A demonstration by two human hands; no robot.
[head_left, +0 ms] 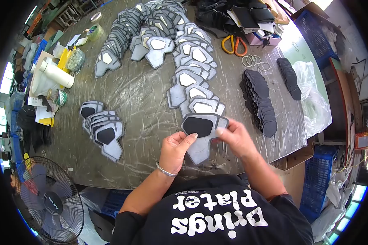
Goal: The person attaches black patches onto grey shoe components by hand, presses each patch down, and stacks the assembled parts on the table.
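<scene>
A grey pad with a black patch (198,127) is held between my two hands, near the table's front edge. My left hand (177,148) pinches its left side, thumb on the patch's lower edge. At its right side, my right hand (237,138) grips the edge with thumb on top. Just beyond the pad runs a long overlapping row of grey pads with white patches (191,78). Further left lies a smaller stack of grey pads with black patches (106,136). Black patches (261,104) lie in overlapping piles on the right.
More white-patched pads (157,51) cover the far middle of the table (147,98). Orange-handled scissors (234,45) and rings (251,61) lie at the back right. A white bottle (57,73) is at the left, a fan (51,200) at the front left.
</scene>
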